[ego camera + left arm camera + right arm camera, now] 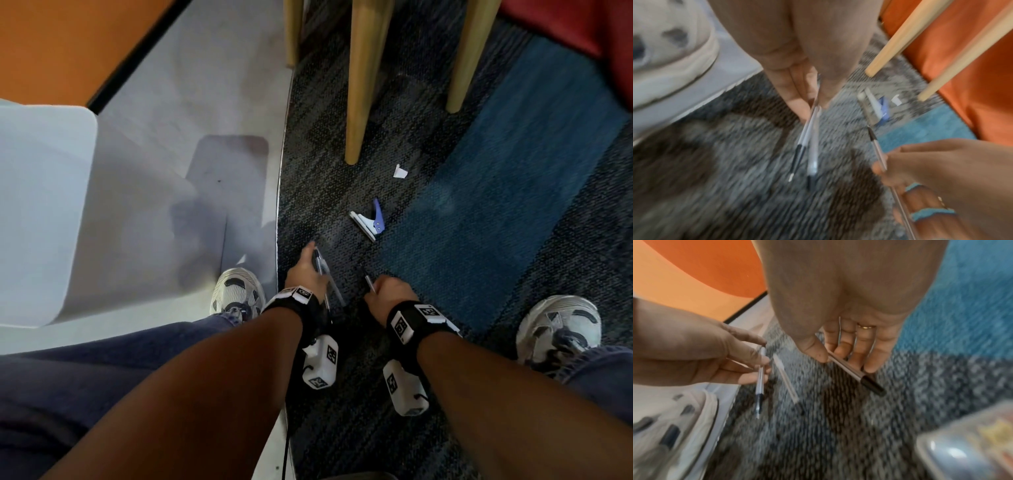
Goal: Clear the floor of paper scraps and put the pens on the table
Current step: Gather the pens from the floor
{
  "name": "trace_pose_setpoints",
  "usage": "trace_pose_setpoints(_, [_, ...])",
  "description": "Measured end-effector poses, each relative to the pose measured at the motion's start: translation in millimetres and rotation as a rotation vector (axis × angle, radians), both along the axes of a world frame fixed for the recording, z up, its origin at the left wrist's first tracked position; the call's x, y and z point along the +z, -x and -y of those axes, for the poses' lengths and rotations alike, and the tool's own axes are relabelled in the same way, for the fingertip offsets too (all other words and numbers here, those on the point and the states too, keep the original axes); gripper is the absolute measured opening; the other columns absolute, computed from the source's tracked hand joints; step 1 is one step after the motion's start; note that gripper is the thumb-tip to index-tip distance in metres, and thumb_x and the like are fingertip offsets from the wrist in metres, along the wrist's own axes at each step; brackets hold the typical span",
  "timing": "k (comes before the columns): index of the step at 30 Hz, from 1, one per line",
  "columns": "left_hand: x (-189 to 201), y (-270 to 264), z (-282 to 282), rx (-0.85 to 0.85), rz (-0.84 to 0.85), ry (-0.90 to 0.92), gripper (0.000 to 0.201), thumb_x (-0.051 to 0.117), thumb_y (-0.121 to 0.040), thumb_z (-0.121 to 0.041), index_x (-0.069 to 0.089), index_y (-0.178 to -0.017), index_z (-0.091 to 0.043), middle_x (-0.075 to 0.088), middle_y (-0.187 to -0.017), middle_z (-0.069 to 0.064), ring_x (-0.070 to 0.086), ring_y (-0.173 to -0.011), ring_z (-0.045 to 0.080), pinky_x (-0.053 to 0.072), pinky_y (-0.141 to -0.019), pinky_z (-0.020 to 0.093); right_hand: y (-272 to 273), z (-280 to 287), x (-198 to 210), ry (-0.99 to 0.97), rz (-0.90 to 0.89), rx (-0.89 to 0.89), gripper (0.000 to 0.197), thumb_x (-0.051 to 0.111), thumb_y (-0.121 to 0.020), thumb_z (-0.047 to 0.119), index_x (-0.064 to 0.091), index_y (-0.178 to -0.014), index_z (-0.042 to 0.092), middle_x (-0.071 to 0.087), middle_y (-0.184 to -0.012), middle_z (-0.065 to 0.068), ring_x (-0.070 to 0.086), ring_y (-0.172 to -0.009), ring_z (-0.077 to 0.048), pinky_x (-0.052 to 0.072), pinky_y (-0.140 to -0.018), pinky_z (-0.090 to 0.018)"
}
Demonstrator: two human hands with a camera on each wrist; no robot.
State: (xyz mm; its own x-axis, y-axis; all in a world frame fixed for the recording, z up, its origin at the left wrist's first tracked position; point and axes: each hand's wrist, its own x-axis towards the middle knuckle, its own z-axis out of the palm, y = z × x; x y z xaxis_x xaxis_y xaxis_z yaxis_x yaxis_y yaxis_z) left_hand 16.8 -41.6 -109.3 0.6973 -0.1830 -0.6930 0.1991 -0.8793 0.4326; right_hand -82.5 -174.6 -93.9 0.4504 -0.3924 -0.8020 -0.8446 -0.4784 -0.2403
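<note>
In the head view my left hand [306, 267] hangs low over the dark carpet and grips clear pens [322, 270] with black tips. The left wrist view shows those pens [810, 141] pinched between thumb and fingers, tips pointing down. Just to the right, my right hand [383, 289] pinches one clear pen with a black cap [368, 281] between thumb and fingers [869, 363]; the pen [856, 374] slants across them. A small white paper scrap [400, 172] lies on the carpet beyond both hands, near a wooden chair leg [361, 85].
A blue and white metal desk tool [369, 222] lies on the carpet between my hands and the scrap. Wooden chair legs and a red seat [582, 27] stand ahead. A white tabletop [44, 205] sits at the left over pale floor. My shoes [558, 329] flank the hands.
</note>
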Motion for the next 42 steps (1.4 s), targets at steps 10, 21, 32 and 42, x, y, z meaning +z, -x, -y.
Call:
trace_pose_setpoints(10, [95,-30,32,-0.051,0.189,0.124,0.012,0.060,-0.092,-0.028,0.066,-0.082,-0.023,0.065,-0.087,0.007,0.062,-0.078,0.026,0.048,-0.074,0.025,0,38,94,0.117,0.172,-0.050,0.022,0.056,-0.090,0.027,0.060,-0.104,0.011,0.064,-0.110,-0.013,0.060,-0.104,-0.030,0.046,-0.082,-0.030])
trace_pose_setpoints(21, [272,-1,78,0.108,0.084,0.742,0.033,0.043,-0.095,0.002,0.070,-0.088,-0.015,0.068,-0.072,-0.001,0.063,-0.061,0.012,0.053,-0.059,0.021,-6,68,251,0.320,0.566,-0.191,0.012,0.058,-0.087,0.026,0.062,-0.096,0.018,0.066,-0.102,-0.008,0.061,-0.100,-0.029,0.049,-0.082,-0.031])
trace_pose_setpoints(32, [407,-21,133,-0.099,0.504,0.923,0.023,0.053,-0.094,-0.011,0.057,-0.104,-0.030,0.071,-0.081,0.001,0.067,-0.064,0.016,0.055,-0.069,0.032,-35,132,388,0.472,1.004,-0.345,0.016,0.056,-0.088,0.033,0.063,-0.087,0.019,0.069,-0.089,-0.005,0.062,-0.090,-0.028,0.050,-0.080,-0.033])
trace_pose_setpoints(42, [483,-102,194,-0.085,0.790,0.905,0.007,0.062,-0.088,-0.024,0.056,-0.088,-0.019,0.071,-0.089,0.005,0.065,-0.083,0.023,0.052,-0.076,0.036,-108,167,454,0.626,1.316,-0.241,0.018,0.055,-0.090,0.023,0.059,-0.107,0.021,0.070,-0.096,-0.004,0.064,-0.088,-0.030,0.051,-0.075,-0.035])
